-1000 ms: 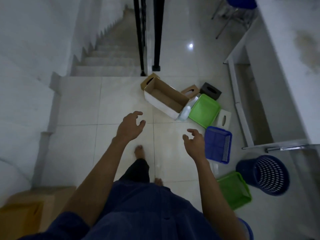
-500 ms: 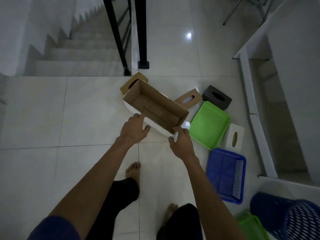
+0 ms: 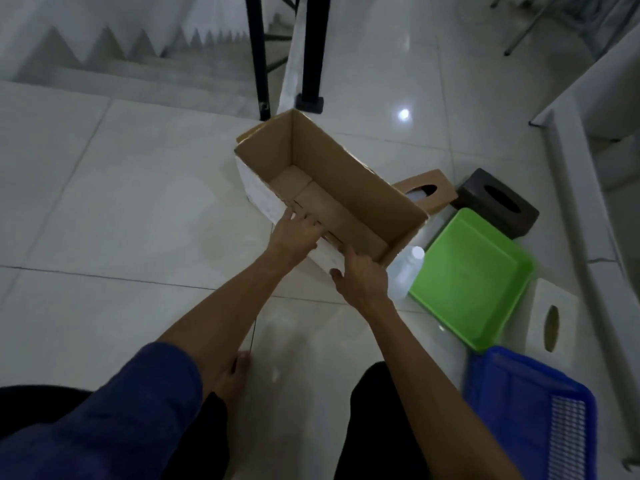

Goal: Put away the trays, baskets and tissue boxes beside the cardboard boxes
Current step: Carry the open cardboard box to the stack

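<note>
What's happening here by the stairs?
A person bends over an empty cardboard box on the tiled floor, the left hand and right hand gripping its near wall. To its right lie tissue boxes, a green tray and a blue basket, not yet put away.

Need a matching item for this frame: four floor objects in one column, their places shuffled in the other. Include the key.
Things
1. cardboard box
2. green tray
3. dark tissue box
4. blue basket

Places
A. nearest the camera, at the lower right of the view
B. held at its near wall by the left hand and the right hand
C. just right of the brown tissue box
D. between the clear bottle and the white tissue box

Pairs: 1-B, 2-D, 3-C, 4-A
</note>
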